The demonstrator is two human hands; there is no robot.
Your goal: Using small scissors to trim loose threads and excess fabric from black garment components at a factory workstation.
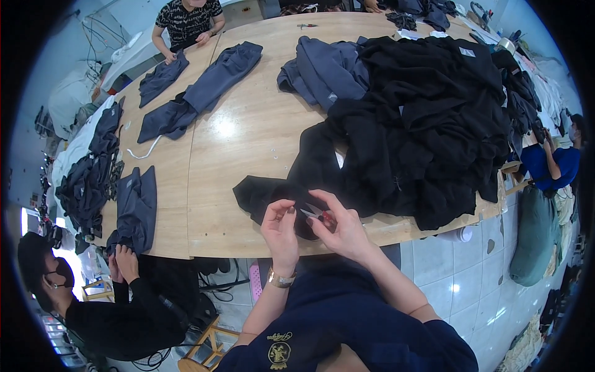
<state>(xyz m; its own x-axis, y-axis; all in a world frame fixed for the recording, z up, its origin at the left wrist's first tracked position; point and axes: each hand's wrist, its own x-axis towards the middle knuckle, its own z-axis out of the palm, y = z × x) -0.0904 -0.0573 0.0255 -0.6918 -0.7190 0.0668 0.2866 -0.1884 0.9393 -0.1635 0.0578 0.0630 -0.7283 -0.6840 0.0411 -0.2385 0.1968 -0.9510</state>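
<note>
A long pale wooden table (248, 130) filled a workroom with a light tiled floor (458, 273). At the far left a person in black (111, 310) sat at the table's near corner, both hands on a folded grey garment (136, 208), with a heap of dark grey pieces (87, 180) beyond it. Farther along, another person in a patterned top (188, 22) smoothed a grey piece, and a long grey garment (204, 90) lay flat across the boards.

At the near edge the left hand (280, 232), a gold watch on its wrist, pinched the black fabric (266, 195) between thumb and fingers. Just beside it the right hand (341, 229) was closed around small red-handled thread snips (319, 215), their blades pointing at the cloth between the two hands. That fabric ran into a big pile of black garments (427, 118) covering the right of the table, with grey pieces (322, 71) at its back. At the far right a person in blue (551, 164) sat low beside the table.
</note>
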